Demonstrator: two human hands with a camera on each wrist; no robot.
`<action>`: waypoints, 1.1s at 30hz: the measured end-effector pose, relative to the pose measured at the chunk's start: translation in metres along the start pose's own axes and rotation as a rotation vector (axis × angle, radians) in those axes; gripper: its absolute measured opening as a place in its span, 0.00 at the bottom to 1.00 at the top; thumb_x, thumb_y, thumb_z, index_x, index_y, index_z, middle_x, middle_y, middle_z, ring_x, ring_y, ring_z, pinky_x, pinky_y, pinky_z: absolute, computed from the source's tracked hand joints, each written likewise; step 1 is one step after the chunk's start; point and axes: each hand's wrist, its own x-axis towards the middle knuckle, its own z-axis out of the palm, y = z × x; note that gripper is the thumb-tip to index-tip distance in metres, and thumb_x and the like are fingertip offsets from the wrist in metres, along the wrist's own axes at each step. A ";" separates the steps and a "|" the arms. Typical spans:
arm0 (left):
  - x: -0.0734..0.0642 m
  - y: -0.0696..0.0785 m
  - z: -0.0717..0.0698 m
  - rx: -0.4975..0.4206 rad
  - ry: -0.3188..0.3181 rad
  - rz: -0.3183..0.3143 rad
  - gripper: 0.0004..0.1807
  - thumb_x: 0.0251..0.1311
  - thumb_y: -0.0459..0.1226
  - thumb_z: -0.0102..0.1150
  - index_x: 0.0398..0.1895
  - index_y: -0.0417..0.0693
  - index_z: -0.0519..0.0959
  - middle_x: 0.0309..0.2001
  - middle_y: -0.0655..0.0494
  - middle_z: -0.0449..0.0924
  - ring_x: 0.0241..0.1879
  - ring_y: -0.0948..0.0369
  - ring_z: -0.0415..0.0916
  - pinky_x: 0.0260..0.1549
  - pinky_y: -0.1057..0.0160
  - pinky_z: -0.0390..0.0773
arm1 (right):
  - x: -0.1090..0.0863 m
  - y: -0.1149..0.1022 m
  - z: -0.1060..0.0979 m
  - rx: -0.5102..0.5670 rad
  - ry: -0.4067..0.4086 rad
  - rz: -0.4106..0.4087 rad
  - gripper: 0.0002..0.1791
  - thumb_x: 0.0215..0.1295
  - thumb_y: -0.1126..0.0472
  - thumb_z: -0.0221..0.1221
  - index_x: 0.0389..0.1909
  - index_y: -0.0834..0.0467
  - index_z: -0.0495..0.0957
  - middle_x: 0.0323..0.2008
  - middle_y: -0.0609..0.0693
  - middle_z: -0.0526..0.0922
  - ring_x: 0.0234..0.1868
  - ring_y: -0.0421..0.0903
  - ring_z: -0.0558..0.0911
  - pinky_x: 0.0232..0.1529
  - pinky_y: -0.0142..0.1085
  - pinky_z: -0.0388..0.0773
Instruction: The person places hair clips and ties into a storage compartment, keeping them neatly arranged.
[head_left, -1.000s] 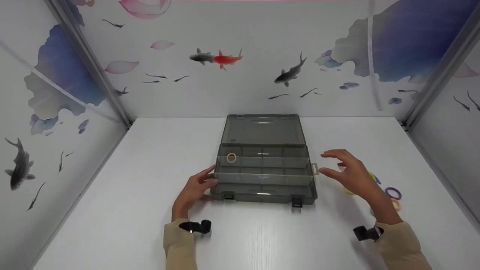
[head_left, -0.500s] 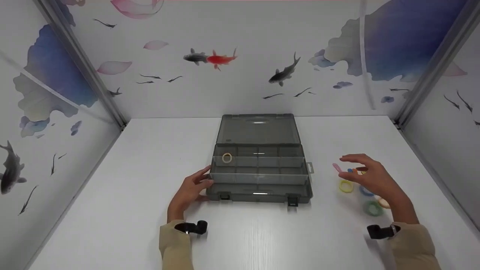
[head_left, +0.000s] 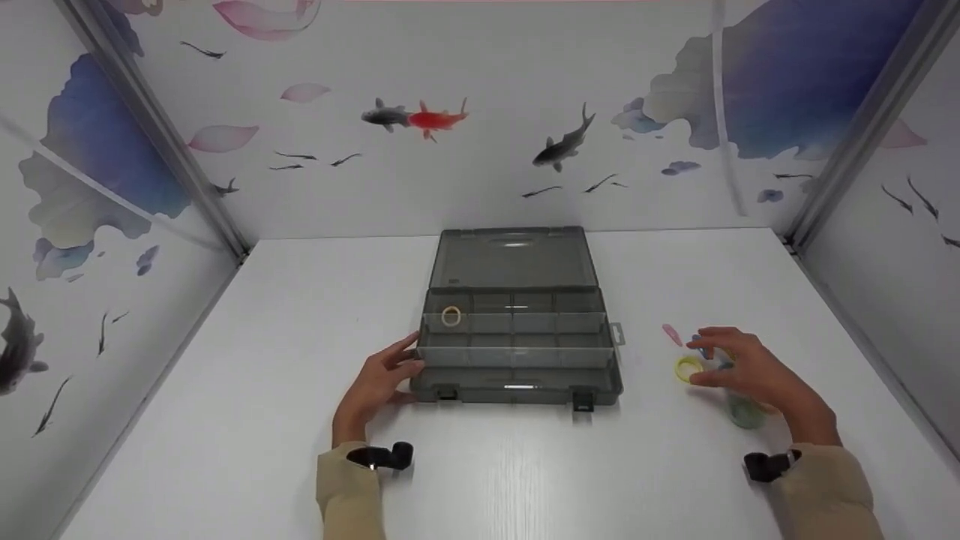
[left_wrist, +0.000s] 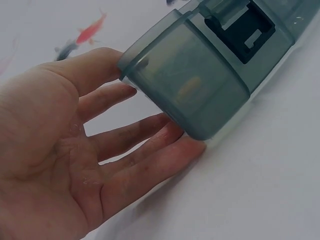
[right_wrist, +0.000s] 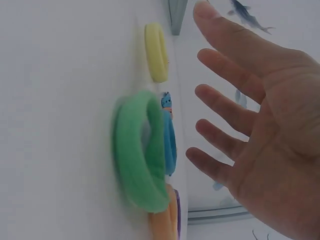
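Observation:
A grey translucent compartment box [head_left: 517, 397] stands on the table with its lid folded back. My left hand [head_left: 379, 382] rests at its left end; in the left wrist view the thumb touches the rim and the fingers lie loosely against the end wall. A cream ring-shaped hair tie [head_left: 443, 316] sits in the back left compartment. My right hand [head_left: 754, 371] hovers with spread fingers and nothing in them, over hair ties: yellow [right_wrist: 157, 52], green [right_wrist: 132, 155], blue [right_wrist: 170, 145] and orange [right_wrist: 161, 220]. A pink hair clip [head_left: 672, 334] lies just beyond its fingertips.
A small blue figure-shaped piece [right_wrist: 166, 99] lies among the hair ties, and a purple edge [right_wrist: 178, 210] shows behind the orange one. Printed panels [head_left: 495, 75] wall the table at the back and sides. Black front latches [head_left: 583, 401] hang down from the box.
My right hand has moved right and down, from beside the box to over the hair ties, uncovering the pink clip. The left hand stays at the box. The head view has shifted slightly.

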 end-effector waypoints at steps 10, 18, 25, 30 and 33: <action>-0.001 0.001 0.000 0.009 -0.001 -0.007 0.33 0.68 0.40 0.62 0.75 0.63 0.65 0.72 0.42 0.66 0.69 0.43 0.68 0.49 0.45 0.83 | 0.004 0.006 0.008 -0.029 0.004 0.062 0.38 0.55 0.47 0.72 0.63 0.63 0.76 0.70 0.70 0.64 0.71 0.74 0.57 0.66 0.71 0.58; 0.000 0.001 0.000 0.010 0.008 -0.008 0.32 0.68 0.39 0.61 0.74 0.64 0.66 0.72 0.43 0.67 0.70 0.42 0.67 0.49 0.44 0.83 | 0.005 0.001 0.010 -0.036 -0.011 0.120 0.30 0.58 0.52 0.72 0.59 0.60 0.80 0.71 0.70 0.61 0.71 0.76 0.54 0.63 0.72 0.62; -0.001 0.001 0.000 0.026 0.022 -0.002 0.31 0.68 0.40 0.61 0.74 0.65 0.67 0.72 0.43 0.67 0.69 0.43 0.68 0.48 0.44 0.83 | 0.006 -0.002 0.011 -0.062 0.002 0.118 0.25 0.58 0.53 0.71 0.55 0.59 0.83 0.71 0.70 0.61 0.71 0.76 0.55 0.63 0.72 0.61; -0.001 0.000 0.001 0.023 0.015 -0.008 0.32 0.68 0.40 0.61 0.74 0.64 0.67 0.72 0.43 0.67 0.69 0.42 0.68 0.49 0.44 0.83 | 0.008 -0.001 0.013 -0.095 0.020 0.126 0.23 0.58 0.53 0.71 0.51 0.61 0.84 0.71 0.70 0.63 0.70 0.77 0.55 0.64 0.74 0.56; -0.002 0.000 0.001 0.021 0.013 -0.002 0.32 0.68 0.40 0.61 0.74 0.64 0.66 0.72 0.43 0.67 0.69 0.42 0.68 0.49 0.44 0.83 | 0.009 -0.003 0.012 -0.092 0.038 0.130 0.23 0.59 0.52 0.70 0.51 0.61 0.83 0.71 0.69 0.63 0.71 0.76 0.54 0.64 0.75 0.54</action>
